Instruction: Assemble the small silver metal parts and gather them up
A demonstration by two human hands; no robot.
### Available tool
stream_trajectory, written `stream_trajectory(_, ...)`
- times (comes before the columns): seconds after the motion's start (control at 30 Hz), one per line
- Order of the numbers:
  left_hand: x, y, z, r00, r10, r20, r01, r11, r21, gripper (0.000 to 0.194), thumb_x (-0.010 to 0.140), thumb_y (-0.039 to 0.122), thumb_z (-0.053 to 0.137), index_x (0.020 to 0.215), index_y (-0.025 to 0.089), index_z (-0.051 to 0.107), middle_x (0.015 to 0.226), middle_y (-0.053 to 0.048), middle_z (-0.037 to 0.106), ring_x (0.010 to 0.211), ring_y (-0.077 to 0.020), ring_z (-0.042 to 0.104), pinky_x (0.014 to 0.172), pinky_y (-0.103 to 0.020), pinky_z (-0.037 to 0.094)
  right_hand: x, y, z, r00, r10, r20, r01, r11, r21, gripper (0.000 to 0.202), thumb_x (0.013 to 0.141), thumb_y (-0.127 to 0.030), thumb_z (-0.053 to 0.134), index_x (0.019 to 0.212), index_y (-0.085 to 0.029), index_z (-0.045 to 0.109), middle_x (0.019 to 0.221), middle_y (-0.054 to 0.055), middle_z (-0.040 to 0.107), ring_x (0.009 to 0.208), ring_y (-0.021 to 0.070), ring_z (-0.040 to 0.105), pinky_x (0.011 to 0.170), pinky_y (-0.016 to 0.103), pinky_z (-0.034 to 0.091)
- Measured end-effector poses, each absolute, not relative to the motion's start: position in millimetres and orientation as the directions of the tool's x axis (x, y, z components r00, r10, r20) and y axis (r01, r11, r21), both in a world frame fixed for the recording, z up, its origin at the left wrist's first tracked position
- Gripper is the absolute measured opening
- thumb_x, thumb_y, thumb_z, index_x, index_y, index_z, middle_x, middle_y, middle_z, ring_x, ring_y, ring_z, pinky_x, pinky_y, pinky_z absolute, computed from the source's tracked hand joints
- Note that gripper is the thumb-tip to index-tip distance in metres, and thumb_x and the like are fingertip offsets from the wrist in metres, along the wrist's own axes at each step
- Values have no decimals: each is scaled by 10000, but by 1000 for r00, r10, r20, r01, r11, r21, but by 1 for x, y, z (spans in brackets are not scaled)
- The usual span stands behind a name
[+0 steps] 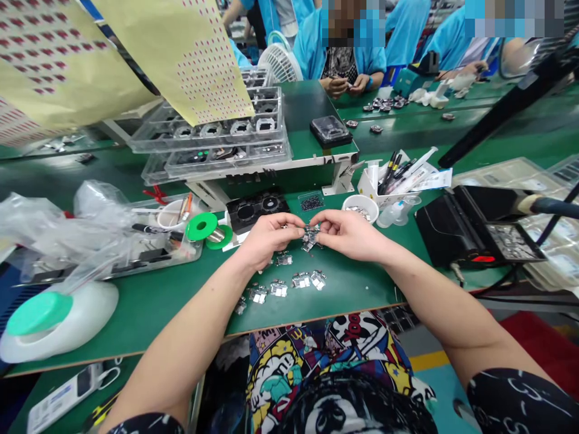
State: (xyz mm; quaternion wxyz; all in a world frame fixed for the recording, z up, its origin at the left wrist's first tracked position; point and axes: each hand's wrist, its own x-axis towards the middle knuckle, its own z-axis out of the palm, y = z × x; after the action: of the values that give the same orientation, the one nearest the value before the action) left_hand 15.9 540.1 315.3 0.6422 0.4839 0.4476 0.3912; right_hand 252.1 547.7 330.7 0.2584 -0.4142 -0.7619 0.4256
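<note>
My left hand (275,235) and my right hand (346,234) meet over the green bench, fingertips pinched on a small metal electronic part (311,229). Just beneath it lies a small heap of similar silvery parts (309,242), partly hidden by my fingers. Closer to me, several more metal parts (279,288) lie in a loose curved row on the bench top. Behind my left hand sits a black fixture (257,210) with round openings. A clear tray of tiny dark pieces (311,201) and a white bowl of small parts (360,208) stand beyond my hands.
A green solder spool (202,226) and a cluttered clear tray (158,265) stand left, near a white bottle with green lid (58,319). Stacked clear trays (217,141) rest on a raised shelf. At right are a pen box (402,181) and a black machine (470,235). Co-workers sit opposite.
</note>
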Motion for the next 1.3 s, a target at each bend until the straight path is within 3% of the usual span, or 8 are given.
stream_trajectory(0.17, 15, 538, 313, 355, 910, -212, 57, 205, 977, 310, 742, 362, 930, 967, 175, 827, 657, 20, 527, 518, -46, 315, 481, -213, 175, 253, 547, 333, -548, 836, 5, 358, 240, -903, 274, 884, -283, 736, 1126, -194, 643, 790, -36, 652, 662, 115, 579, 616, 234, 440)
stream_trajectory(0.37, 17, 536, 315, 392, 905, -167, 66, 154, 986, 290, 728, 349, 943, 935, 183, 826, 658, 44, 463, 572, -61, 380, 544, -204, 275, 253, 546, 336, -599, 797, -76, 301, 135, -944, 287, 873, -274, 750, 1107, -207, 598, 755, -55, 633, 599, 100, 577, 540, 208, 438)
stream_trajectory(0.6, 15, 536, 314, 440, 889, -127, 139, 73, 988, 288, 739, 368, 935, 890, 178, 779, 692, 35, 505, 636, -93, 443, 629, -229, 363, 256, 547, 334, -624, 770, -133, 269, 51, -962, 247, 853, -232, 731, 1036, -224, 565, 761, -63, 620, 571, 104, 595, 471, 205, 482)
stream_trajectory(0.83, 12, 536, 315, 563, 818, -119, 315, -78, 946, 218, 819, 380, 860, 875, 187, 775, 666, 53, 485, 633, -94, 405, 629, -241, 325, 255, 546, 337, -641, 734, -226, 340, 7, -941, 218, 801, -169, 681, 978, -220, 565, 731, -55, 651, 539, 100, 606, 462, 196, 497)
stream_trajectory(1.1, 14, 535, 318, 566, 813, -136, 356, -92, 930, 183, 850, 360, 804, 845, 180, 772, 691, 36, 556, 647, -103, 457, 630, -254, 352, 255, 545, 335, -635, 745, -202, 315, 11, -949, 191, 803, -185, 673, 951, -228, 560, 710, -60, 634, 547, 108, 604, 460, 204, 501)
stream_trajectory(1.3, 17, 532, 320, 487, 862, -136, 317, -29, 948, 180, 810, 341, 819, 810, 172, 758, 613, 58, 483, 576, -90, 436, 590, -246, 353, 251, 545, 333, -591, 791, -157, 260, 3, -966, 199, 797, -224, 702, 913, -227, 540, 703, -61, 611, 563, 122, 609, 453, 216, 511)
